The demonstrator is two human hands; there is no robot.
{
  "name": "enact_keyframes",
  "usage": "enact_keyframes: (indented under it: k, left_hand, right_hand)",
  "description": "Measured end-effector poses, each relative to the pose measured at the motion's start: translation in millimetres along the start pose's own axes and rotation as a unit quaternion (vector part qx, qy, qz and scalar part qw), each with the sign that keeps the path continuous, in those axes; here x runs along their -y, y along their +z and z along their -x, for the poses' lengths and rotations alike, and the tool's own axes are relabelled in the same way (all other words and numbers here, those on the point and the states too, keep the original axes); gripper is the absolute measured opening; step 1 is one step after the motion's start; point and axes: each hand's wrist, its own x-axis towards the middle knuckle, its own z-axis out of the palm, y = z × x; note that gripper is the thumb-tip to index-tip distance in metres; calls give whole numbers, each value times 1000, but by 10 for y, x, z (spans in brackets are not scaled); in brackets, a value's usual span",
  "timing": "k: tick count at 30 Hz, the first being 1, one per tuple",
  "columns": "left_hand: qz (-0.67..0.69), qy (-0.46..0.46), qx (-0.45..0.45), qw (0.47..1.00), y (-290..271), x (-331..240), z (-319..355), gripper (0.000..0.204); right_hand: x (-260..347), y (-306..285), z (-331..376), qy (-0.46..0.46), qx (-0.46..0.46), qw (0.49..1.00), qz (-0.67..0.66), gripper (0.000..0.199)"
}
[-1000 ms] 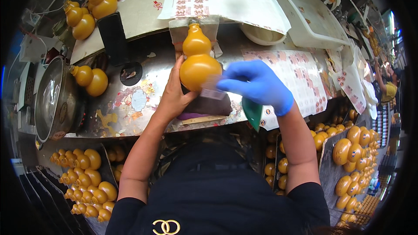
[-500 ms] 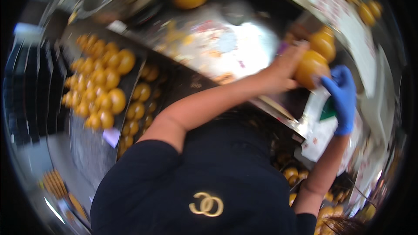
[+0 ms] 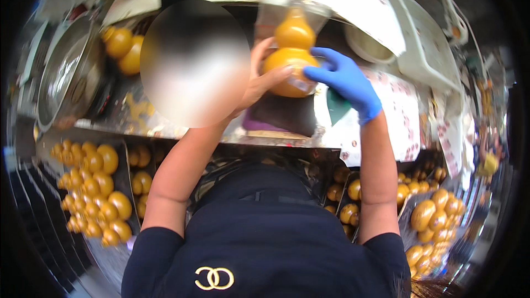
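Observation:
A glossy orange-yellow bottle gourd (image 3: 292, 58) stands upright between my hands, its narrower bulb pointing away from me. My bare left hand (image 3: 258, 80) grips the left side of its large lower bulb, with the thumb lying across the front. On the right, my blue-gloved right hand (image 3: 349, 83) has its fingers against that same bulb, near a pale, see-through patch (image 3: 301, 83) on the skin. Beneath the gourd are a dark pad (image 3: 284, 113) and something purple beside it. A smeared round patch hides the worktop left of my left hand.
More gourds (image 3: 124, 49) lie at the back left beside a metal basin (image 3: 72, 77). Printed white paper (image 3: 395, 105) covers the right side, near a round tub (image 3: 367, 44) and a white plastic tray (image 3: 422, 38). Gourd piles flank me at left (image 3: 96, 187) and right (image 3: 433, 226).
My view has turned, so the worktop now runs level across it. The gourd has come from the right to the middle and stands more upright, still between both hands.

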Motion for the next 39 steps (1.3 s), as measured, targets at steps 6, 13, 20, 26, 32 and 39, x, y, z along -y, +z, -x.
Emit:
enact_keyframes:
  k: [6, 13, 20, 26, 32, 39]
  left_hand:
    - [123, 10, 21, 992, 90, 141, -146, 90]
    - [130, -12, 23, 991, 152, 78, -50, 87]
    - [124, -38, -31, 991, 191, 91, -216, 71]
    - [194, -33, -30, 980, 219, 118, -184, 59]
    - [203, -39, -43, 977, 202, 387, -271, 55]
    - [120, 13, 57, 991, 66, 268, -118, 89]
  right_hand:
    - [-230, 120, 85, 40, -71, 996, -37, 74]
    - [-102, 157, 80, 49, -96, 993, -50, 70]
    - [-6, 99, 164, 41, -14, 995, -94, 66]
    - [11, 139, 151, 41, -36, 996, -70, 63]
    - [-314, 204, -12, -23, -52, 998, -25, 54]
    - [-140, 235, 224, 38, -76, 987, -138, 63]
